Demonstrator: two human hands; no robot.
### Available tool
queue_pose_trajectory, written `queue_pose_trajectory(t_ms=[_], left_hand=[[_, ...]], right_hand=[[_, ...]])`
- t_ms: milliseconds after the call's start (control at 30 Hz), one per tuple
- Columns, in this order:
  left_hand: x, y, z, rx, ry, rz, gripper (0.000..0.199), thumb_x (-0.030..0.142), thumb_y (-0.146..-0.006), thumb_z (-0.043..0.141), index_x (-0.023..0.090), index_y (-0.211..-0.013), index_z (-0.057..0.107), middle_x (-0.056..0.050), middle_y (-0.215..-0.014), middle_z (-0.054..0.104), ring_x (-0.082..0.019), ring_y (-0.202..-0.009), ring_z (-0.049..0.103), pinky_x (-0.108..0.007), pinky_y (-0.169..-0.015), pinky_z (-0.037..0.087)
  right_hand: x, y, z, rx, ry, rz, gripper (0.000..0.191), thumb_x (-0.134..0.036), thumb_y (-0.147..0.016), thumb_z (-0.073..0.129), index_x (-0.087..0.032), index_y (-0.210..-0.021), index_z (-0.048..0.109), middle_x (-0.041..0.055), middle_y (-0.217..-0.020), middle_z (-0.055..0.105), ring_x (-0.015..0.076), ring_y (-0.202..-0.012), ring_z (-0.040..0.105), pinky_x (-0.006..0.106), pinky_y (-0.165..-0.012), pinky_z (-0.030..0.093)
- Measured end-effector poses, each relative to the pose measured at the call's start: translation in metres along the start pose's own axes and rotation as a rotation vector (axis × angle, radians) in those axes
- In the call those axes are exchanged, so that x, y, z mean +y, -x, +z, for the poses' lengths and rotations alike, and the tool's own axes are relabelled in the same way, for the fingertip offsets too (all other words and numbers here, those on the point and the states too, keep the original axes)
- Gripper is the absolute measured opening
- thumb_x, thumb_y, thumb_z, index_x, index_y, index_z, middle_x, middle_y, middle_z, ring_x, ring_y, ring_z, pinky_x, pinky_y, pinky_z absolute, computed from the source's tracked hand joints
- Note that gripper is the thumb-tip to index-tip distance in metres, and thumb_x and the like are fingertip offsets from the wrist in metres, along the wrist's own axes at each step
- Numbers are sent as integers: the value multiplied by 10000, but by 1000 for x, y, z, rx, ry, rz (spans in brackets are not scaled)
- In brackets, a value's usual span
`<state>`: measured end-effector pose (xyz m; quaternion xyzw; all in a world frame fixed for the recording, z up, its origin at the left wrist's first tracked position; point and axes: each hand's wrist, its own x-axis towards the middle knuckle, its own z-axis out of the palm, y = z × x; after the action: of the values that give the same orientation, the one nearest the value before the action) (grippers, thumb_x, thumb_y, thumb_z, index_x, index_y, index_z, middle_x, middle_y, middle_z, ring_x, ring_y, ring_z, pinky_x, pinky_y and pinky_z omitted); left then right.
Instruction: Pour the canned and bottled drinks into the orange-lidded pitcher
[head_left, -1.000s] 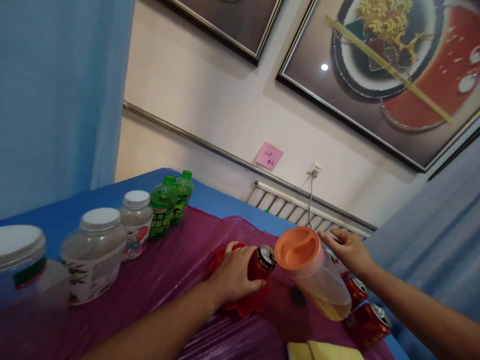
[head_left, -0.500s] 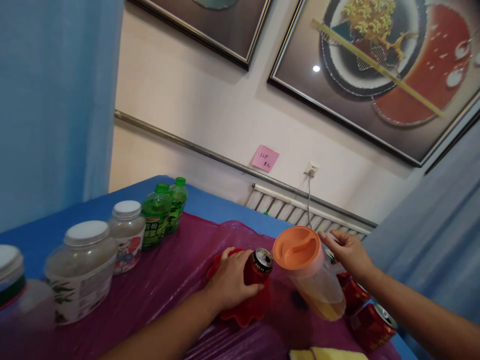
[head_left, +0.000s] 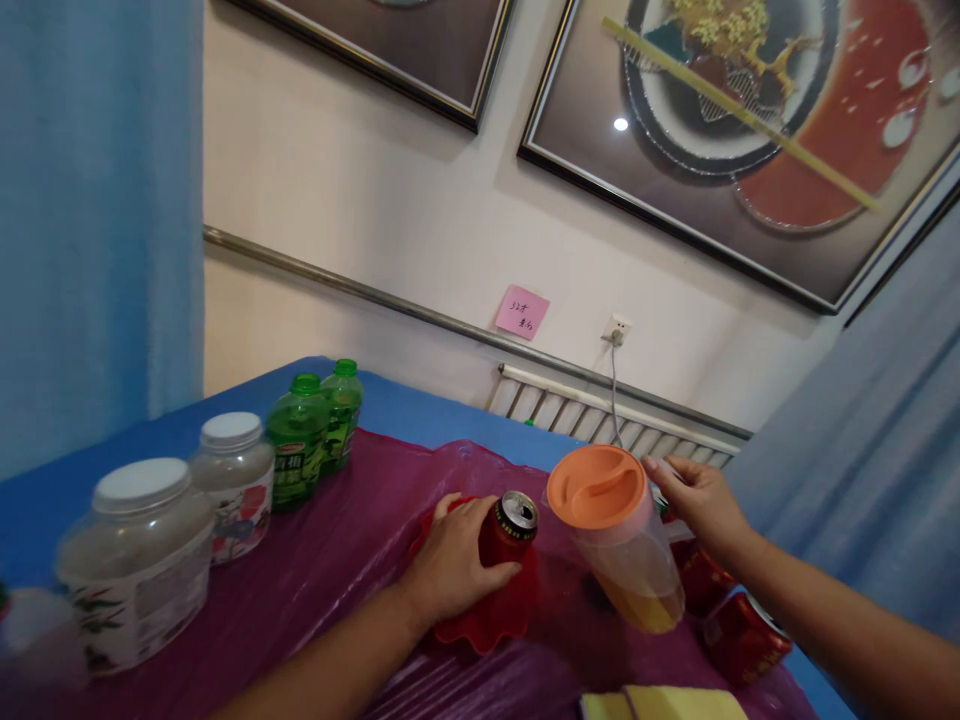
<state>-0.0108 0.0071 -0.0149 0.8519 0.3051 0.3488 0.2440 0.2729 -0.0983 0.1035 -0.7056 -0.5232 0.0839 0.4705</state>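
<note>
My left hand (head_left: 448,562) wraps round an opened red drink can (head_left: 501,545), which stands slightly tilted over a red scalloped dish (head_left: 487,630). To its right, a clear plastic pitcher (head_left: 630,570) with an orange lid (head_left: 598,487) leans toward the can. Yellow liquid lies in the pitcher's lower part. My right hand (head_left: 701,505) is closed at the pitcher's right side, on its handle, which is mostly hidden. The lid's left edge is close to the can's top; no stream of liquid shows between them.
Several red cans (head_left: 742,640) stand behind and below my right forearm. Green bottles (head_left: 298,445) and white-lidded jars (head_left: 142,570) line the left side. A folded yellow cloth (head_left: 667,703) lies at the front on the purple plastic sheet (head_left: 345,590).
The camera view has shifted slightly, so the jars and bottles sit further left. Both hands keep their grips; the can and pitcher hold nearly the same places.
</note>
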Motion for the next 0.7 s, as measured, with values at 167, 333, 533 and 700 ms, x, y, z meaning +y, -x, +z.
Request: queue_pose_trajectory(t_ms=[167, 333, 533, 700], left_hand=[[-1, -1, -1, 3, -51, -37, 666, 370, -658, 803, 238, -1266, 564, -79, -1280, 687, -348, -1216, 587, -562, -1168, 258], [-1, -3, -3, 6, -46, -47, 661, 371, -666, 796, 235, -1273, 571, -90, -1307, 675, -341, -1231, 587, -580, -1177, 253], [-2, -7, -3, 43, -50, -48, 687, 388, -678, 791, 240, -1303, 547, -95, -1318, 673, -330, -1238, 595, -583, -1176, 267], [-5, -8, -4, 85, -72, -46, 718, 411, -676, 791, 247, -1326, 534, -86, -1321, 670, -344, -1263, 577, -568, -1159, 315]], right_hand=[[-2, -1, 2, 18, -16, 5, 582, -725, -723, 632, -229, -531, 394, -58, -530, 292, 107, -491, 316, 231, -420, 347], [4, -6, 2, 74, -82, 10, 590, -719, -728, 652, -223, -530, 402, -68, -492, 315, 91, -458, 296, 223, -408, 288], [24, -12, 8, 229, -316, 84, 576, -660, -756, 687, -224, -510, 402, -79, -432, 341, 83, -404, 295, 231, -397, 239], [41, -10, 23, 330, -528, 175, 554, -636, -729, 712, -243, -538, 370, -99, -437, 318, 82, -386, 279, 233, -377, 243]])
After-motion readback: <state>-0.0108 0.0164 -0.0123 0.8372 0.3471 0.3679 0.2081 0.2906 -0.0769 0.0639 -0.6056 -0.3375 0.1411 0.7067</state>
